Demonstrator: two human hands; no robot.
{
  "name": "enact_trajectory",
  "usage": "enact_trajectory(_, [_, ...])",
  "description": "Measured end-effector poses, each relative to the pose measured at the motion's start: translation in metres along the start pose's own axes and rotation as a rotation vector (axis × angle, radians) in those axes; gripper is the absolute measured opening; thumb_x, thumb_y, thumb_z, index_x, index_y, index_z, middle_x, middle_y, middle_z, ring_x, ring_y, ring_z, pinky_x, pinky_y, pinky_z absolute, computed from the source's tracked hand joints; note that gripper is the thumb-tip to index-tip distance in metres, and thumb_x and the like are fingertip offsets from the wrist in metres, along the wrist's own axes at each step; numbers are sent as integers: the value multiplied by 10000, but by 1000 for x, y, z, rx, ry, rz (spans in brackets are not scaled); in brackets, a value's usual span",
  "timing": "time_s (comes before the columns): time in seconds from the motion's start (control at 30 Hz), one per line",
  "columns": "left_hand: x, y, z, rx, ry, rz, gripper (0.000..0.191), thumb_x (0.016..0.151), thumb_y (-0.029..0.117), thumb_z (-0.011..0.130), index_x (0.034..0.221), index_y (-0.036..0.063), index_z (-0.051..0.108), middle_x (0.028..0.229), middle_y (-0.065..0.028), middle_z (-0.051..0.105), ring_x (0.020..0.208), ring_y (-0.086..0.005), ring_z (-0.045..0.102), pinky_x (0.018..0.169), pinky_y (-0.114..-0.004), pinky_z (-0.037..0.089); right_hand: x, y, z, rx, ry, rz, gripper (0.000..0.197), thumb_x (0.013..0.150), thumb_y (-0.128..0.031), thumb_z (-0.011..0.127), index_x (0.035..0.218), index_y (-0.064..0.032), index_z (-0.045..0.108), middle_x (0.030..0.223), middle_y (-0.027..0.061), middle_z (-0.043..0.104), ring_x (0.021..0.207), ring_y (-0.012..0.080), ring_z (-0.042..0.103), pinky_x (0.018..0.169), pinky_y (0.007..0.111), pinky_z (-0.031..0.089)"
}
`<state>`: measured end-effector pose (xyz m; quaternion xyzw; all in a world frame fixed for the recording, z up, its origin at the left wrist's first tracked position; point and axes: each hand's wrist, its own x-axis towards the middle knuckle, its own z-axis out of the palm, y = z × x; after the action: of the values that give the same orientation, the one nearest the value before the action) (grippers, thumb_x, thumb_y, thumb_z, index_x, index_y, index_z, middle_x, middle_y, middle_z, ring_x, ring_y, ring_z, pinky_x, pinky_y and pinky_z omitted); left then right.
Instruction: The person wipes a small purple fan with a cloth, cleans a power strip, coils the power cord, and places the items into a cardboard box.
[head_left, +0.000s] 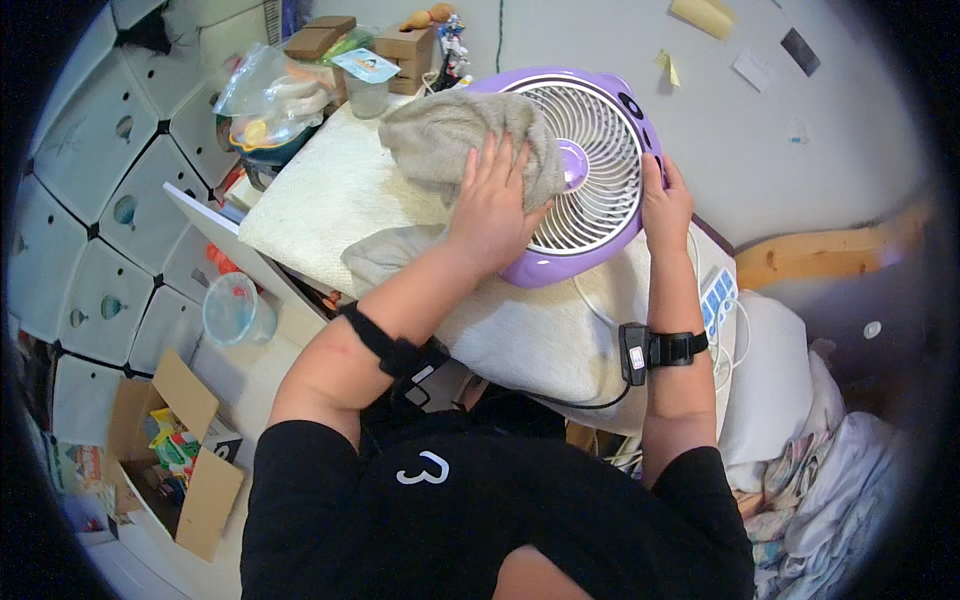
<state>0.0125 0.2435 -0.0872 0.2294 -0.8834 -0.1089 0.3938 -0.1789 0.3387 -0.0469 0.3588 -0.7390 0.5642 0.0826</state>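
Observation:
A purple fan (540, 271) with a round white grille and purple hub stands tilted on a table covered with a cream cloth (300, 217). My left hand (491, 206) lies on a crumpled grey-beige cloth (427, 139), its fingers slightly spread, pressing it against the left part of the grille. Part of this cloth, or a second one, hangs lower down near my left forearm. At the fan's right rim, beside the dark buttons, my right hand (666, 199) grips the housing, thumb in front and the other fingers partly hidden.
Behind the cloth stand a clear cup (367, 97), cardboard boxes (405, 52) and a bowl with plastic bags (274, 146). A power strip (718, 300) with white cables lies at the right edge. On the floor at left are a translucent bin (238, 311) and an open carton (206, 502).

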Motion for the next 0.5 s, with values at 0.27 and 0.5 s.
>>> enact_trajectory(0.27, [-61,30,-4,126,-233,15,598,709,215,609,1168,-87,373,1241,-288,304,1206,-400,248,1024,-475,144,-3,3,-2,51,-46,-17,485,773,-353,582,1074,22,520,926,165,603,842,235,583,758,301,433])
enact_trajectory(0.5, [-97,31,-3,-38,-294,215,510,638,113,560,1112,-40,450,1164,-216,428,1122,-346,366,971,-427,251,-14,-21,-3,11,-109,-127,555,683,-358,687,1082,-13,514,912,118,601,803,194,581,742,282,442])
